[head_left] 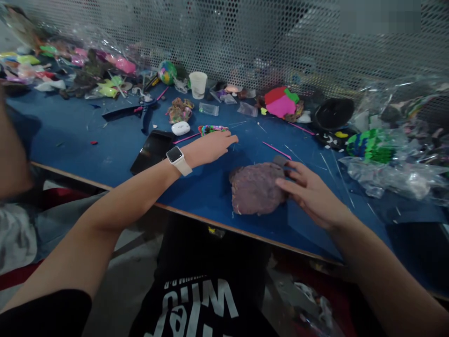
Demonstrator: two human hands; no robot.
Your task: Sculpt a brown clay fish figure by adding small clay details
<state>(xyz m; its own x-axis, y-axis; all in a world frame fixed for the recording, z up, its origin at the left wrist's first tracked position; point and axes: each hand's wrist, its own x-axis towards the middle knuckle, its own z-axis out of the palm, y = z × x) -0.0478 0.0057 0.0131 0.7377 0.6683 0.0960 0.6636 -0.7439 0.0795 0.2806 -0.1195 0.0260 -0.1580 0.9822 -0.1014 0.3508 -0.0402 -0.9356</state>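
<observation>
A flattened, brown-purple lump of modelling clay [257,189] with a rough edge is near the front of the blue table. My right hand [310,189] has its fingers and thumb at the lump's right edge, gripping it; some fingertips are hidden. By those fingers a small dark grey piece [279,161] sticks out from the lump. Stretched across the table, my left hand [213,147] is open, palm down, with nothing visible in it. Just behind it lies a multicoloured patterned clay piece [210,129], partly covered by the hand.
A black phone [153,150], white earbud case [180,128] and pink sticks [276,150] lie nearby. Farther back are a paper cup [198,85], a globe-like ball [167,72], black bowl [334,113] and plastic wrap [403,173]. Another person's arm [12,145] is at left.
</observation>
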